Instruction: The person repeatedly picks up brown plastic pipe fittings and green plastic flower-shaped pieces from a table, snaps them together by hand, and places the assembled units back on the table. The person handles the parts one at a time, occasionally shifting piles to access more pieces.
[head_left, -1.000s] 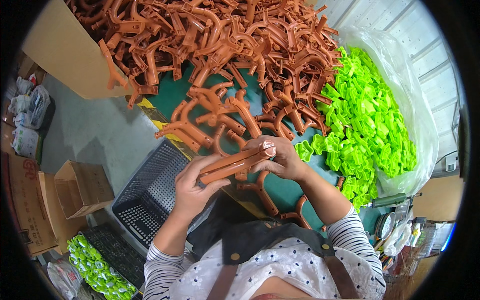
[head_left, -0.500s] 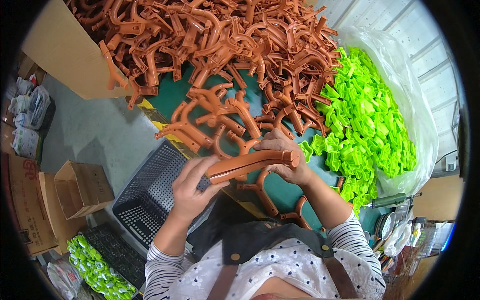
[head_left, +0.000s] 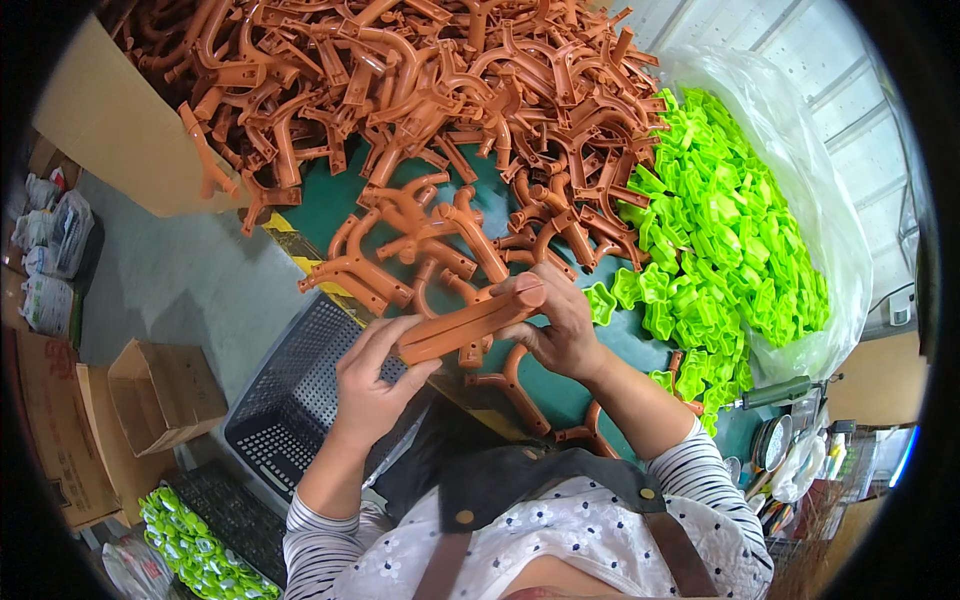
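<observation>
Part (head_left: 455, 334) is turning, round end (head_left: 530, 290) swinging up | left hand (head_left: 372, 372), right hand (head_left: 572, 330) gripping ends, fingers closed round it | handling continuing

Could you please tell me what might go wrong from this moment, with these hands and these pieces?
The held brown piece, between the left hand and right hand, shows a lengthwise seam; it might open there if the grip loosens. A forked brown piece by the yellow-marked table edge could be knocked off, perhaps into the dark basket. The green pieces lie right beside the brown pile, so they may mix.
</observation>
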